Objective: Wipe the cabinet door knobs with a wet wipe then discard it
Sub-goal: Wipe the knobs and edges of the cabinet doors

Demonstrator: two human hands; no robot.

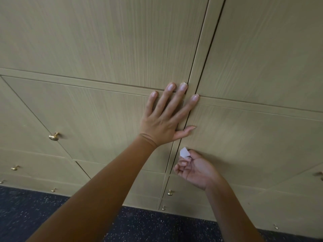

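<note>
Step in hand: mid-wipe, by the look of it. The right hand point(195, 169) is up against the cabinet front just right of the dark seam point(201, 72) between two doors, wipe at the ready; no knob shows under it, so I cannot tell whether one sits hidden behind the hand.
Left hand: the left hand point(164, 123) lies flat on the cabinet doors point(104, 110), fingers straight and spread, thumb out across the seam. It looks like a brace, holding the door steady.
Right-hand fingers: curled in, thumb and fingertips pinching the wipe.
Wet wipe: the wet wipe point(184, 152) is a small white scrap, sticking up out of the top of the pinch, close to the door face; contact cannot be made out.
Knobs in view: a brass knob point(54, 136) well off to the left; lower knobs point(170, 193) near the floor.
Next move calls for: carrying the wipe to an exposed knob, wrapping it round the brass and twisting, with the pinch kept firm on so small a piece.
Discard: not yet done; no bin is in view.
</note>
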